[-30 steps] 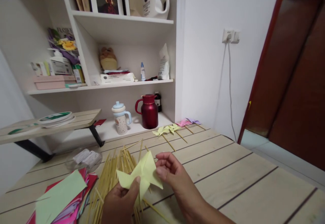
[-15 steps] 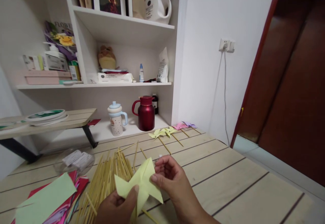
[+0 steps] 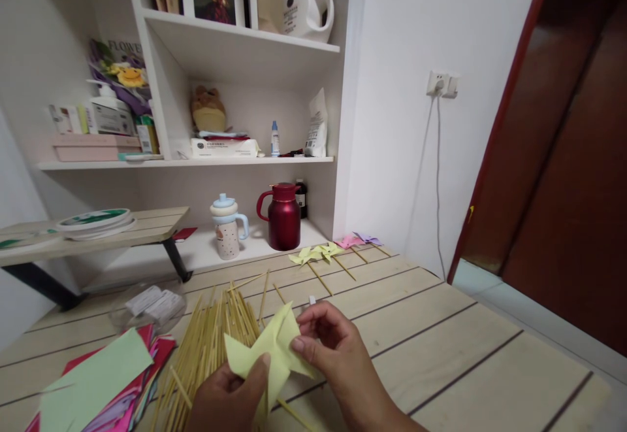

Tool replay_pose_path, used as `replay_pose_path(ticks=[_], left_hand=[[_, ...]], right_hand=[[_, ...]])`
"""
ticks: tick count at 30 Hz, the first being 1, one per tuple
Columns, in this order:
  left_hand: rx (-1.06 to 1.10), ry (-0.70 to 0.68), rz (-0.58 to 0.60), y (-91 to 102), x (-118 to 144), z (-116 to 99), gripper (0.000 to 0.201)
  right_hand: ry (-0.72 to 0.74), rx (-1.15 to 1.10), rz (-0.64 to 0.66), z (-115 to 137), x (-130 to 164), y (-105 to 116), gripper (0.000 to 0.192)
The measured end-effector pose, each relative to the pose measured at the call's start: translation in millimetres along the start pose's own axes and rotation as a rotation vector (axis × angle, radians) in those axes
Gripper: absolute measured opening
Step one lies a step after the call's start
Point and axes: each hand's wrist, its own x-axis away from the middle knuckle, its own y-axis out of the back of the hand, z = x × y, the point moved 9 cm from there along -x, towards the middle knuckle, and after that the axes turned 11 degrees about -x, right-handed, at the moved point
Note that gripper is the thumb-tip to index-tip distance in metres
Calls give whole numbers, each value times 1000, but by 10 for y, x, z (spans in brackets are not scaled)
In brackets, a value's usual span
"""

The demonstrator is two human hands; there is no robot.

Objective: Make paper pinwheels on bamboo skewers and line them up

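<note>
A pale yellow folded paper pinwheel (image 3: 272, 352) is held low in front of me, above the wooden table (image 3: 441, 347). My left hand (image 3: 230, 396) pinches its lower left blade with the thumb on top. My right hand (image 3: 333, 353) pinches its right side near the centre, fingers curled. A thin bamboo stick (image 3: 294, 414) slants out from under the pinwheel. Just behind and left of it lies a spread pile of bamboo sticks (image 3: 210, 347).
Coloured paper sheets (image 3: 98, 383) lie at the left, with a clear dish of small items (image 3: 149, 304) behind. Finished pinwheels, yellow (image 3: 316, 253) and pink and purple (image 3: 357, 240), lie at the table's back. A red jug (image 3: 284, 216) and a lidded mug (image 3: 226, 226) stand on the shelf.
My hands have stayed on the pinwheel, the right fingers shifting slightly at its centre. The view has drifted a little; nothing on the table has moved.
</note>
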Motion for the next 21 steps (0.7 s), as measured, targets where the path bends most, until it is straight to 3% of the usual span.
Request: replay_pose_path(ticks=[7, 13, 21], left_hand=[[109, 4, 12, -45, 4, 33, 34], [28, 40, 24, 3, 69, -23, 34], [14, 36, 27, -21, 81, -32, 41]], right_hand=[[133, 159, 117, 155, 56, -121, 13], [15, 59, 17, 49, 37, -66, 51], [-12, 95, -17, 65, 31, -60, 18]])
